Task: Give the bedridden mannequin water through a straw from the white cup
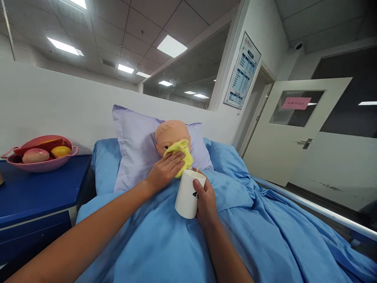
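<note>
A manikin head (171, 135) rests on a lilac pillow (134, 151) in a bed under a blue sheet (235, 228). My left hand (163, 171) presses a yellow cloth (180, 154) against the manikin's mouth and chin, fingers closed over it. My right hand (206, 200) is wrapped round a white cup (188, 194), held upright just below the cloth, over the manikin's chest.
A blue bedside cabinet (38, 196) stands at the left with a pink bowl (41, 163) of fruit on it. A metal bed rail (318, 208) runs along the right side. A white door (294, 129) stands ajar beyond it. A white partition wall is behind the bed.
</note>
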The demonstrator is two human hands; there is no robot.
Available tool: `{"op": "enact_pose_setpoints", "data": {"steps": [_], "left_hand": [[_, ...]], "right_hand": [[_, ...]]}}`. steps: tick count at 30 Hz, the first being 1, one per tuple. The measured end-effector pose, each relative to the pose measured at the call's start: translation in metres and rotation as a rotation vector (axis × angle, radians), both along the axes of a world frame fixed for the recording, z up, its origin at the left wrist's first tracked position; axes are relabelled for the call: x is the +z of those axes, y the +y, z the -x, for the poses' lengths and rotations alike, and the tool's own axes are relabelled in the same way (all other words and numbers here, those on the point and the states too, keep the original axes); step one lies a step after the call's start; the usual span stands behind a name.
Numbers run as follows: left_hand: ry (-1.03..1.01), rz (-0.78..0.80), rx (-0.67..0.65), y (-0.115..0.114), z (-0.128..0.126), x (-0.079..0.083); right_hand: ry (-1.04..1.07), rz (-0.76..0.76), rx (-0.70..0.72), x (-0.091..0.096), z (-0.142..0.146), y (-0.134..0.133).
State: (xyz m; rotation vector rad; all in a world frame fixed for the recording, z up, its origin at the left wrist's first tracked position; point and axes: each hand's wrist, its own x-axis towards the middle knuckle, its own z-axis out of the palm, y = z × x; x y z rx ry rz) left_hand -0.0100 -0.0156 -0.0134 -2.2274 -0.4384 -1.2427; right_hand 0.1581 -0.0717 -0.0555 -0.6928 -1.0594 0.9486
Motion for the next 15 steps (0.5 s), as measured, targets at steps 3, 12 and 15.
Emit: {"op": "enact_pose_setpoints", "data": {"steps": [3, 12, 15], "left_hand": [[0.02, 0.072, 0.002, 0.004, 0.013, -0.023], [-0.774, 0.639, -0.118, -0.067, 0.037, -0.048], [-1.257, 0.993, -0.256, -0.087, 0.033, -0.055]], "right_hand": [[-0.046, -0.008, 0.028, 0.0, 0.0, 0.0], [-0.109, 0.034, 0.151, 0.0, 0.001, -0.006], [-0.129, 0.027, 0.174, -0.002, 0.003, -0.007]]}}
